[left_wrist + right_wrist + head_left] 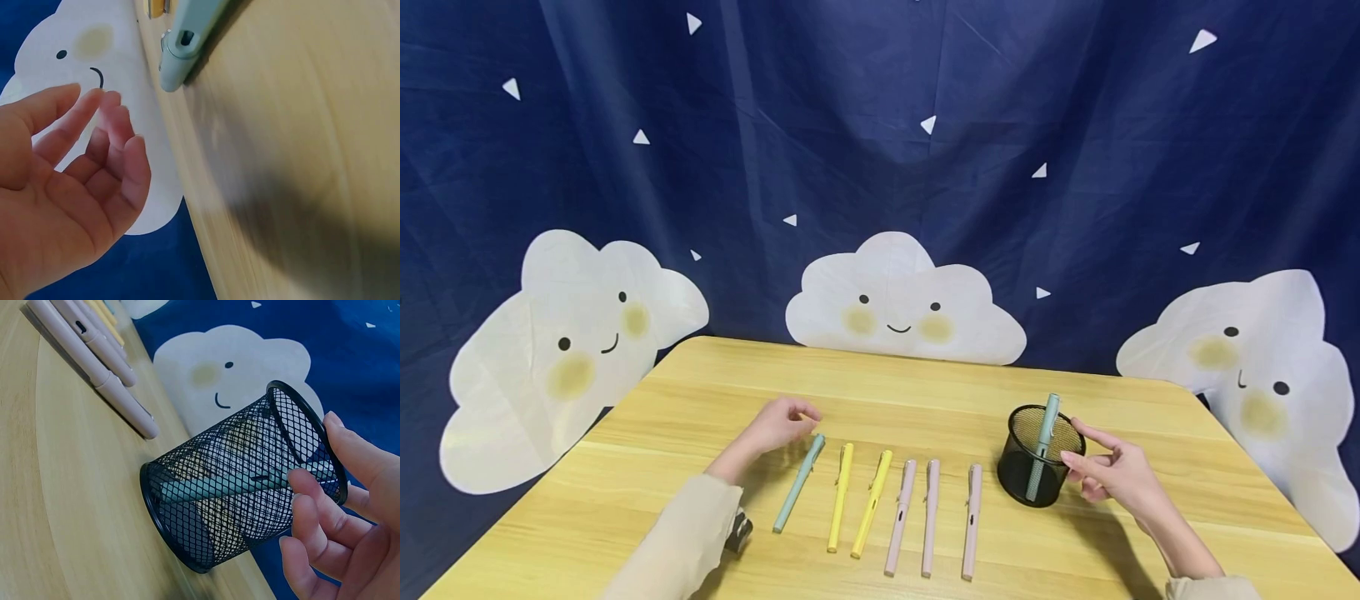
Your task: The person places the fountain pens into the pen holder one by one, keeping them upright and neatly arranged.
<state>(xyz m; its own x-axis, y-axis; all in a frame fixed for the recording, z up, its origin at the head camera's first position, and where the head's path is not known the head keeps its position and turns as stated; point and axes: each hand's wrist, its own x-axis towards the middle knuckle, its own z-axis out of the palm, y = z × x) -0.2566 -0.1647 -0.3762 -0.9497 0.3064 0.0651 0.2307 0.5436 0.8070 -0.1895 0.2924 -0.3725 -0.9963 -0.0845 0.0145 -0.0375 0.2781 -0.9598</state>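
Observation:
My left hand (784, 423) hovers just past the capped end of a green pen (799, 483), its fingers loosely bent. In the left wrist view, nothing lies between that hand's thumb and fingers, and the green pen's clip end (178, 65) is close by but apart. On the right, my right hand (1116, 477) holds a black mesh pen holder (1018, 479) near its rim, thumb and fingers on it. Inside the holder a second green pen (1048, 425) leans, its top sticking out above the rim. The right wrist view shows that pen through the mesh (237, 444).
Between the hands lie two yellow pens (841, 500) and three pale pink pens (929, 521), roughly side by side. They rest on a wooden table (737, 375). Behind its far edge hangs a dark blue curtain (850, 167) with printed clouds.

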